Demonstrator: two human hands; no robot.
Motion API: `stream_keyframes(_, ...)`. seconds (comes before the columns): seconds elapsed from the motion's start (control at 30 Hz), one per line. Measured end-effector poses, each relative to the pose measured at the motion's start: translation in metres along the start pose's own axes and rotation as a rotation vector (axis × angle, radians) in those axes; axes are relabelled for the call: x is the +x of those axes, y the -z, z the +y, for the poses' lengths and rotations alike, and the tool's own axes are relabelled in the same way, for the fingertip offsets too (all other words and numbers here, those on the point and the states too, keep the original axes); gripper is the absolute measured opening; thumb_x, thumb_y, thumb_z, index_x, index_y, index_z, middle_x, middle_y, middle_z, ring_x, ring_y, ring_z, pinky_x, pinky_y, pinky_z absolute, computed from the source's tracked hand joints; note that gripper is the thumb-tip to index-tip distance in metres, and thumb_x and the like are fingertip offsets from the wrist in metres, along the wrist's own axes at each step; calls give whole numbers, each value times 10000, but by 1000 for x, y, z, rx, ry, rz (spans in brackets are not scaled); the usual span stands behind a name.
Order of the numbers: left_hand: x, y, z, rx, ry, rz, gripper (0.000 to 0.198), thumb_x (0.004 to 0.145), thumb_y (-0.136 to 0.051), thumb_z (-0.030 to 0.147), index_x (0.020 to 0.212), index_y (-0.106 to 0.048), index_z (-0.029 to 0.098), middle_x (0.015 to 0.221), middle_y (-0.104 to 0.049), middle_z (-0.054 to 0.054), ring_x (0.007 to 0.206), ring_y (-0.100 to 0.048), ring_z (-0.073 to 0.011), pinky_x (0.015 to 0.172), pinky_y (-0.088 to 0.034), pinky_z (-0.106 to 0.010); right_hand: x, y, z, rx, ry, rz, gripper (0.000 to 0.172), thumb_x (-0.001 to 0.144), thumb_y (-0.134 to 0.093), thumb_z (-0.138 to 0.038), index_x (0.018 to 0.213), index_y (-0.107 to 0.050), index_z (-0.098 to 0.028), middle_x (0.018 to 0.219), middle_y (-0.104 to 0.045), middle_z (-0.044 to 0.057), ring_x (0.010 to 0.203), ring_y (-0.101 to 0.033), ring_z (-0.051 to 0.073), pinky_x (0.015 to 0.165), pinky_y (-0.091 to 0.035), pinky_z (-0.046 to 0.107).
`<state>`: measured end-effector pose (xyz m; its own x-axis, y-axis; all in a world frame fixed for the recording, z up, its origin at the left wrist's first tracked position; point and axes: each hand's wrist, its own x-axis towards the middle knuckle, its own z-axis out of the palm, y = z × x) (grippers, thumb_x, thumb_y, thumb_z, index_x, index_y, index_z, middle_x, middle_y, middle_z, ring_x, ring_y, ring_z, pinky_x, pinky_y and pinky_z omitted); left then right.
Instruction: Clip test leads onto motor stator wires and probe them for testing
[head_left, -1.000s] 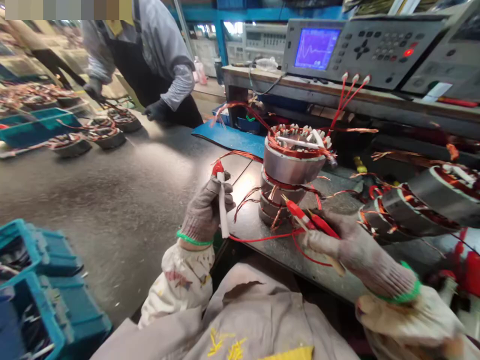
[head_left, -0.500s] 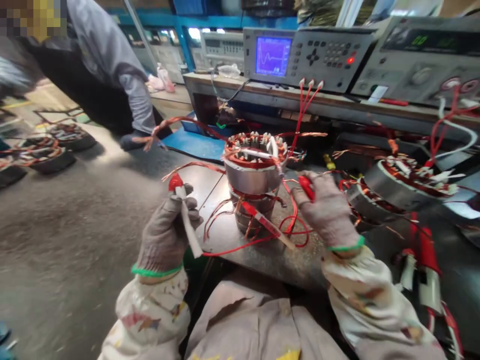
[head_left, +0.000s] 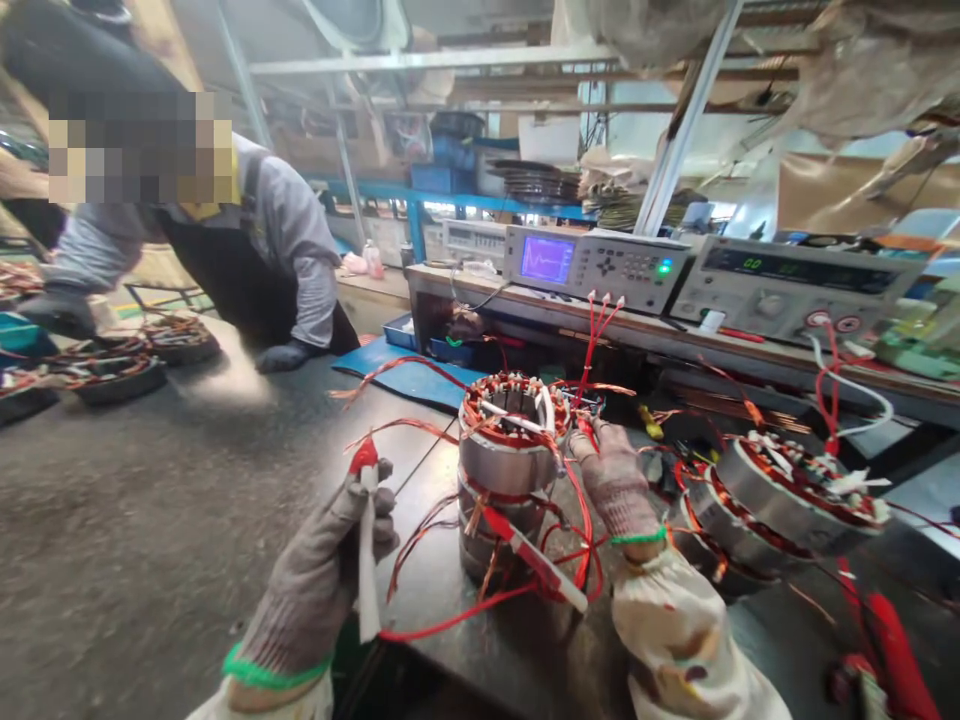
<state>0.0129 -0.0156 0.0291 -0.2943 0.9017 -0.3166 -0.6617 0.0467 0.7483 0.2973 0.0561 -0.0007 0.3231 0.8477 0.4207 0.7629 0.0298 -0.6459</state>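
Observation:
Two stacked metal stators [head_left: 506, 465] with copper windings stand at the centre. My gloved left hand [head_left: 352, 520], left of them, is closed on a red-tipped clip with a white sleeve [head_left: 367, 570] and a red lead; the clip touches the end of a copper wire bundle [head_left: 405, 425]. My gloved right hand [head_left: 611, 475] is at the right side of the upper stator, fingers closed round a red clip [head_left: 587, 432]. Another red clip with a pale sleeve [head_left: 540, 560] hangs at the front of the stack, near looped red leads.
More stators [head_left: 795, 500] lie tilted at the right. A tester with a purple screen [head_left: 546, 258] and another meter [head_left: 795, 280] stand on the back shelf. At the left, a person [head_left: 292, 230] leans over the bench near stators [head_left: 112, 375].
The view has tilted up, showing more shelves and the person. My right hand has moved in to the upper stator's side. The tester's light has turned from red to green.

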Motion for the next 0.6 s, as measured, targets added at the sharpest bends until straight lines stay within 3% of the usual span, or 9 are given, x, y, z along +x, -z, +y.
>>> stream_keyframes(0.33,-4,-5,1,36,24,41,275,922,-471,63,913,-743,107,637,-620,-45,441,-548,-90,416,-506,-171,0,-1,1,33,24,33,467,892,-492,-465,1162,-715,-156,1103,-680,141,1015,-646,279,964,-496,432)
stream_keyframes(0.6,-5,6,-3,-15,12,-49,196,915,-534,102,953,-726,88,649,-624,-39,446,-559,-82,426,-508,-158,4,-5,5,16,94,108,465,865,-508,-469,1090,-732,-129,1037,-689,167,956,-662,299,922,-523,457)
